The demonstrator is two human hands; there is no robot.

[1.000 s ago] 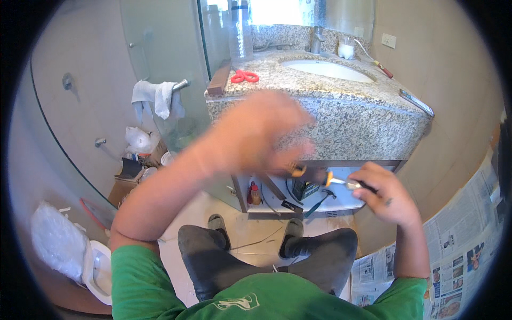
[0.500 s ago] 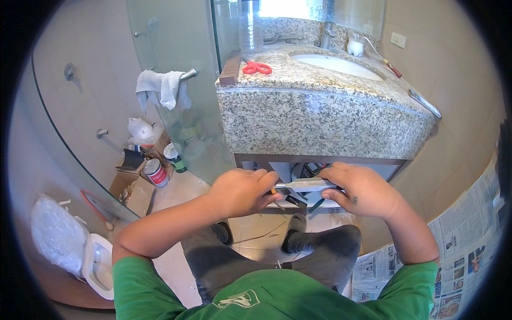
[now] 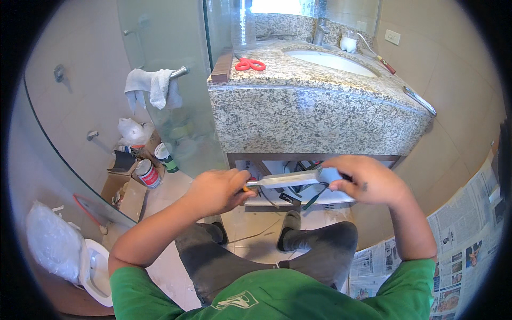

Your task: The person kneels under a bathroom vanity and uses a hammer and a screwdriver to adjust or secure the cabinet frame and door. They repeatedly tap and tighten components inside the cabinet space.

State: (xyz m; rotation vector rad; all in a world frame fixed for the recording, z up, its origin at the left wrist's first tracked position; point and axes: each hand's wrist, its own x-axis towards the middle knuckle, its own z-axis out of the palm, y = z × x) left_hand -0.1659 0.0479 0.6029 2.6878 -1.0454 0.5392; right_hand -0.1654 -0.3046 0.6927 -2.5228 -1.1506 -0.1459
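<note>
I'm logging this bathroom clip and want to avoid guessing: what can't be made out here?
- Head view: the blade's handle is hidden inside the left hand.
- Its tip is covered by the right hand.
- Items on the shelf under the granite counter are shadowed and blocked by both hands.

Blade (image 3: 285, 179) spans btwn left hand (image 3: 216, 190) & right hand (image 3: 365, 180), held at both ends. Surface (image 3: 314, 114) just behind both hands; scissors (image 3: 249, 64) on it, far behind left hand. Sink (image 3: 328, 60) behind right hand. Cans (image 3: 148, 173) on floor left of left hand. Newspaper (image 3: 464, 240) right of right hand.
</note>
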